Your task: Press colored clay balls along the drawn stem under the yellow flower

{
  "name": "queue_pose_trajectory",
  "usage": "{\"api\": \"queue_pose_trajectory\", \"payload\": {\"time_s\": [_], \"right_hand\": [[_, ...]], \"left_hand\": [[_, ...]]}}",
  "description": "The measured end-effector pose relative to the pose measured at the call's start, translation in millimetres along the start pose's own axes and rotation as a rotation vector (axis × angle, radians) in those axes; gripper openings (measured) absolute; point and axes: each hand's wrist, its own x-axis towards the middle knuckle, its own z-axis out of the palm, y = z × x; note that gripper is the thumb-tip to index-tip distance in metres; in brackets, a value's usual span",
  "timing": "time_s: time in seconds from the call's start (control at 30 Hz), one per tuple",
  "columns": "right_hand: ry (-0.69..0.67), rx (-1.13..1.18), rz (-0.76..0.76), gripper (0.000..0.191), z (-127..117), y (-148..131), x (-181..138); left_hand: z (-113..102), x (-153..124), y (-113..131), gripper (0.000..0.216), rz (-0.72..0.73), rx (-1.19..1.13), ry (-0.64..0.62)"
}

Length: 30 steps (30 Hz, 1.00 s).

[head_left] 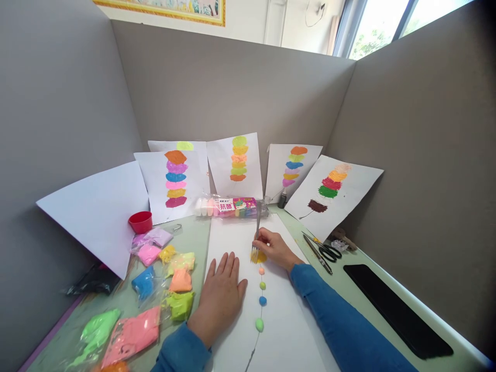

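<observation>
My right hand [274,249] grips a metal fork [258,222] near its neck, handle upward. The tines touch a flattened orange-yellow patch of clay [262,257] on the white paper [228,237]. Below that patch, a thin drawn line runs down the sheet with small clay balls on it: a peach ball [261,270], a yellow-green ball [262,285], a blue ball [263,300] and a light green ball [259,324]. My left hand [222,297] lies flat on the paper left of the line, fingers stretched out, holding nothing.
Bags of coloured clay [134,333] and a red cup [140,222] are on the left. A packet of clay sticks [232,206] lies behind the paper. Several painted sheets [238,170] lean on the grey partition. Scissors [329,252], a pen [318,254] and a black slab [395,310] lie right.
</observation>
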Motion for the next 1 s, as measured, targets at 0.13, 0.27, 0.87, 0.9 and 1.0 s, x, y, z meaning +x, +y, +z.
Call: {"api": "queue_pose_trajectory", "payload": {"time_s": [0.13, 0.27, 0.87, 0.9, 1.0], "right_hand": [[0.022, -0.06, -0.004, 0.01, 4.2, 1.8, 3.0], [0.145, -0.125, 0.026, 0.009, 0.7, 6.7, 4.7], [0.147, -0.171, 0.035, 0.01, 6.1, 3.8, -1.4], [0.134, -0.167, 0.035, 0.009, 7.1, 3.7, -1.7], [0.15, -0.161, 0.051, 0.008, 4.5, 6.6, -0.6]], "left_hand": [[0.2, -0.1, 0.2, 0.054, 0.0, 0.004, -0.007], [1.0, -0.4, 0.0, 0.054, -0.003, 0.006, -0.004], [0.6, 0.4, 0.9, 0.054, 0.002, 0.017, -0.005], [0.4, 0.5, 0.9, 0.054, 0.001, 0.017, -0.007], [0.5, 0.4, 0.6, 0.054, -0.001, 0.02, -0.011]]}}
